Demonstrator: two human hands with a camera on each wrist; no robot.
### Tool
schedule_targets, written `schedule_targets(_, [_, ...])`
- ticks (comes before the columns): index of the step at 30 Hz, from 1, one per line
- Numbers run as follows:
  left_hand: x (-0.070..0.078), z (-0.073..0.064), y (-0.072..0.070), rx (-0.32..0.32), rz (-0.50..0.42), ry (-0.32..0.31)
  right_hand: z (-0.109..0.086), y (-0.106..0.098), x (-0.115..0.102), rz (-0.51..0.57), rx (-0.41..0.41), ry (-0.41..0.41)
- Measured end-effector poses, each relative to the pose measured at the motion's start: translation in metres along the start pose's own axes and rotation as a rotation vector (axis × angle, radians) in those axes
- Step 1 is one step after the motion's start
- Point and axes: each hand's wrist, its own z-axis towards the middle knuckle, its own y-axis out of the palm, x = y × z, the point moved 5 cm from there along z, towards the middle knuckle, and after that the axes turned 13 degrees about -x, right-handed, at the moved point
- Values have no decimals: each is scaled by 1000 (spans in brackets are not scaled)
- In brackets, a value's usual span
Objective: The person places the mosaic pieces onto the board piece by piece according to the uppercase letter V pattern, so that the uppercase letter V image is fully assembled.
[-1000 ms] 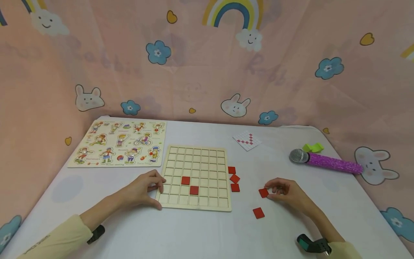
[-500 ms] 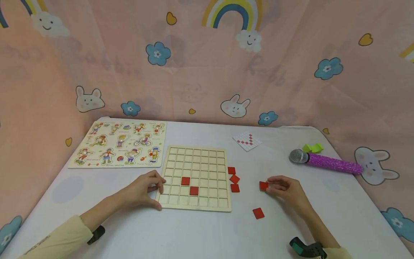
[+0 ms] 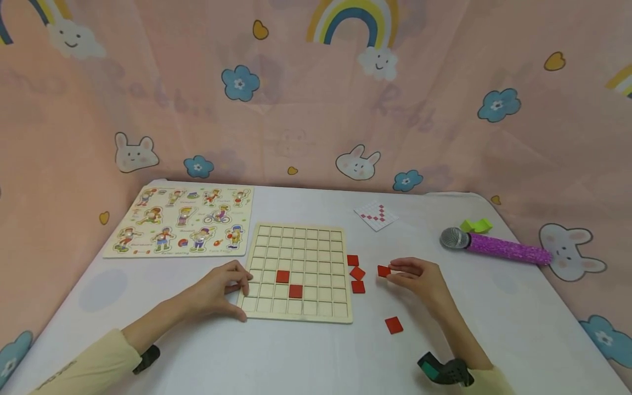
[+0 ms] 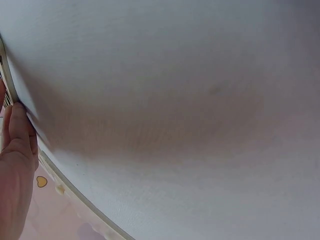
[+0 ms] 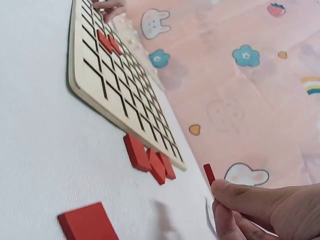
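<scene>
A light wooden grid board (image 3: 298,307) lies flat on the white table, with two red square tiles (image 3: 282,276) set in its cells, touching diagonally. My left hand (image 3: 219,289) holds the board's left side, fingers curled at the edge and thumb by the near corner. In the left wrist view only part of this hand (image 4: 17,160) shows. Between thumb and fingers my right hand (image 3: 419,280) pinches another red tile (image 3: 383,271), raised above the table, as the right wrist view shows. Three loose tiles (image 3: 357,287) lie along the board's right side. One more tile (image 3: 394,325) rests nearer the front.
Behind the board lies a small pattern card (image 3: 376,215) with red squares. A picture puzzle board (image 3: 180,219) sits at the back left. At the right are a purple glitter microphone (image 3: 508,248) and a bright green object (image 3: 477,226). A pink printed cloth backdrop (image 3: 296,109) rises behind.
My right hand has moved left and away from me, bringing the pinched tile closer to the loose tiles beside the board. The left hand and the board have stayed put.
</scene>
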Motion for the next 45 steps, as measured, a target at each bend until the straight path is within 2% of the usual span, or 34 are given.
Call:
schedule_targets(16, [1,-1,-1,4,22,-13,27,42,-40,89,-7,-93])
schedule_targets(29, [2,-1,0,-6,-27,-6,46,71,-60,124,-2,-105])
schedule_targets(36, [2,-1,-1,-3,-13,-3,52,87,-70,124,10,-199])
schedule_targets(45, [3,-1,-1,4,16,-7,65,116,-78,177,-80,-210])
